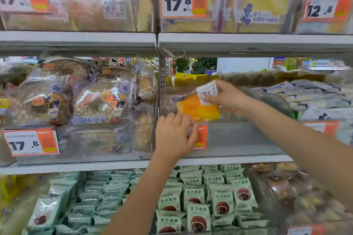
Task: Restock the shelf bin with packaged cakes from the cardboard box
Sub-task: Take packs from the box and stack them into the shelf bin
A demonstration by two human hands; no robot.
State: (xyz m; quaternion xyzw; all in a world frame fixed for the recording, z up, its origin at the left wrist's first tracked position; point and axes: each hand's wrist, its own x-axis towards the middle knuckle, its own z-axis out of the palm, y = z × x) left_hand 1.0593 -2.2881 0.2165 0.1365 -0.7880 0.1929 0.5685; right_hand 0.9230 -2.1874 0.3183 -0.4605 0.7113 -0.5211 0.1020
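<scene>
Placing step: yellow-orange packaged cake in clear wrapper (196, 108), pinched between thumb and fingers of right hand (227, 99), held at mouth of clear plastic shelf bin (238, 139), unreleased. Steadying: left hand (174, 135), fingers hooked over bin's front rim. Next move, by judgement: lower, let go. Out of view: cardboard box.

Glossy plastics against matt painted metal

Toward 3 o'clock the clear plastic shelf bin (238, 137) is smooth and glare-streaked; the yellow packaged cake (193, 108) wears shiny crinkled film; grey metal shelf rails (76, 39) at 12 look matt; orange-and-white paper price tags (183, 1) dull; mint-green plastic packets (221, 200) at 6 satin.
</scene>
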